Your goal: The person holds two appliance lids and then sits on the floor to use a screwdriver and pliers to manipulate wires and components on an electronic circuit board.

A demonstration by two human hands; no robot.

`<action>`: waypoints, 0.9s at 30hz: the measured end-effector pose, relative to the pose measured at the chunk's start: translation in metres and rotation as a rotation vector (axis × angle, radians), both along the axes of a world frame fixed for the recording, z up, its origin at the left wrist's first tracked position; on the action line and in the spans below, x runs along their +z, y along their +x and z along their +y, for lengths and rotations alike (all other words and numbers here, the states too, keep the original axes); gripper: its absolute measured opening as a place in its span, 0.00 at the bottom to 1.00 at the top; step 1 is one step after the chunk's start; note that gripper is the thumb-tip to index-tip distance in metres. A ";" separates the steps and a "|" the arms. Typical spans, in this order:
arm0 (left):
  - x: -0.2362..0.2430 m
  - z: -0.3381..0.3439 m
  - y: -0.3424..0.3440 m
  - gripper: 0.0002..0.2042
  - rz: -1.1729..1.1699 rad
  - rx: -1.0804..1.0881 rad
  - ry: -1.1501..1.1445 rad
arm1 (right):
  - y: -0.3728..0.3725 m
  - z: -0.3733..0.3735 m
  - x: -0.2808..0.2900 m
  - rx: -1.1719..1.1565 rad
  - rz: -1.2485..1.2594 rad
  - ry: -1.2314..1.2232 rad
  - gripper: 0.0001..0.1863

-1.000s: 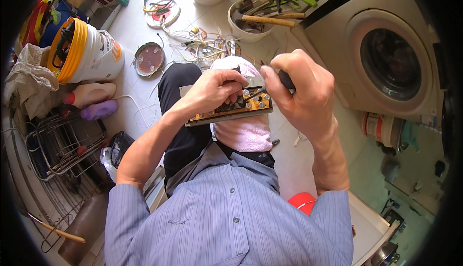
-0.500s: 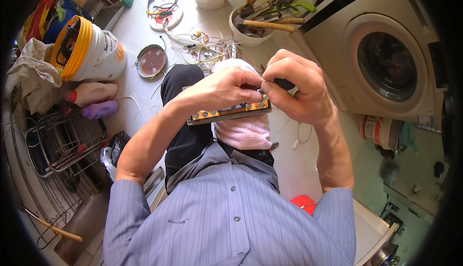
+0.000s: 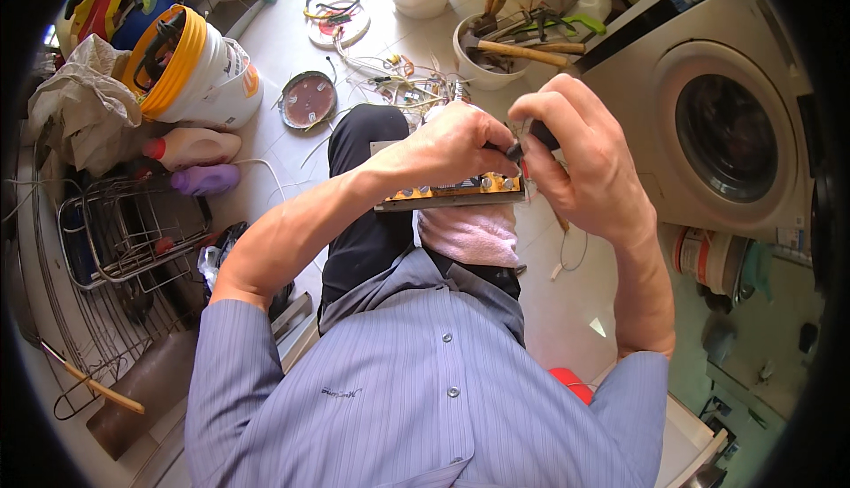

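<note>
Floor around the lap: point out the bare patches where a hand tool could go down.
Bare tile lies beside the pink cloth, toward the washing machine. Another strip runs between the white bucket and the wire tangle. The left side by the wire rack is crowded.

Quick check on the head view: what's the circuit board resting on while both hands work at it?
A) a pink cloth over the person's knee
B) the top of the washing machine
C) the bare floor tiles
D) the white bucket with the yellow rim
A: the circuit board lies on a pink cloth over the knee, with the left hand and right hand meeting at its right end.
</note>
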State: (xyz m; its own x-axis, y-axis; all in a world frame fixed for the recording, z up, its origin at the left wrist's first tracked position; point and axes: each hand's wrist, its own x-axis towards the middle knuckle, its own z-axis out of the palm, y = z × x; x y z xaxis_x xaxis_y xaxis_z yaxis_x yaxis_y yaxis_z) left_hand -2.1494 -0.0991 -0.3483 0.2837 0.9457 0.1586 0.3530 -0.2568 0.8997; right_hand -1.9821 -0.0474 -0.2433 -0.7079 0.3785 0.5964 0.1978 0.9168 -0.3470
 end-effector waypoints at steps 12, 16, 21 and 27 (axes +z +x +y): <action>0.007 0.002 -0.010 0.12 0.086 -0.088 -0.011 | 0.000 -0.004 0.016 0.075 -0.132 -0.271 0.14; 0.001 0.006 -0.016 0.09 0.038 -0.182 -0.026 | 0.001 -0.002 0.018 -0.102 -0.302 -0.119 0.11; 0.011 0.004 -0.015 0.08 0.093 -0.177 0.061 | 0.001 -0.009 0.013 0.082 -0.072 -0.426 0.15; 0.012 0.001 -0.008 0.08 0.171 -0.119 0.008 | 0.006 -0.005 0.023 -0.178 -0.356 0.025 0.10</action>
State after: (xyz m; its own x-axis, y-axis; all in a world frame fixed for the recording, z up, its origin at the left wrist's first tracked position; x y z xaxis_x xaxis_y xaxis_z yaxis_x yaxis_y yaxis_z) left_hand -2.1571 -0.0980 -0.3366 0.4164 0.9030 0.1057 0.4671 -0.3123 0.8273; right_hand -1.9758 -0.0529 -0.2199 -0.7968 0.5023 0.3359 0.4582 0.8646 -0.2060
